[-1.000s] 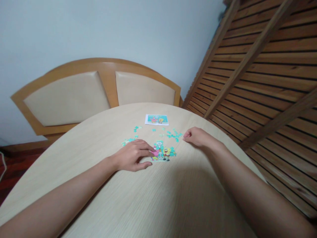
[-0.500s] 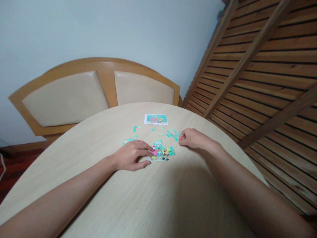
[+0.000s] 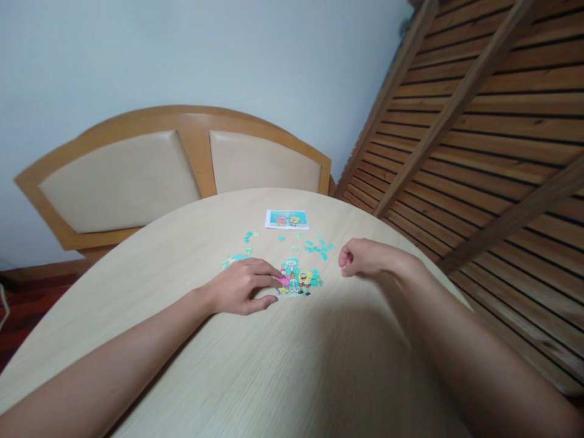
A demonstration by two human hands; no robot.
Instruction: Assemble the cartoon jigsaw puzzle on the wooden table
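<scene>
A partly joined jigsaw puzzle [image 3: 292,281] with cartoon figures on a teal ground lies flat on the table. My left hand [image 3: 244,286] rests palm down with fingers spread, its fingertips on the puzzle's left edge. To the right of the puzzle, my right hand [image 3: 353,257] is closed in a pinch. A small pale edge shows at its fingertips and looks like a puzzle piece [image 3: 344,268], mostly hidden by the fingers. Nearest to that hand is a group of loose teal pieces [image 3: 319,247]. More loose pieces [image 3: 235,260] lie just beyond my left hand.
Behind the puzzle lies a picture sheet [image 3: 287,219] with the same cartoon figures. Several scattered pieces [image 3: 249,236] sit between them. The round wooden table [image 3: 255,377] meets a padded bench back [image 3: 205,152] at the far side, and a slatted wooden panel [image 3: 479,152] stands at right.
My right hand has moved a little right and toward me, away from the loose teal pieces, still pinched. My left hand has stayed in place on the puzzle.
</scene>
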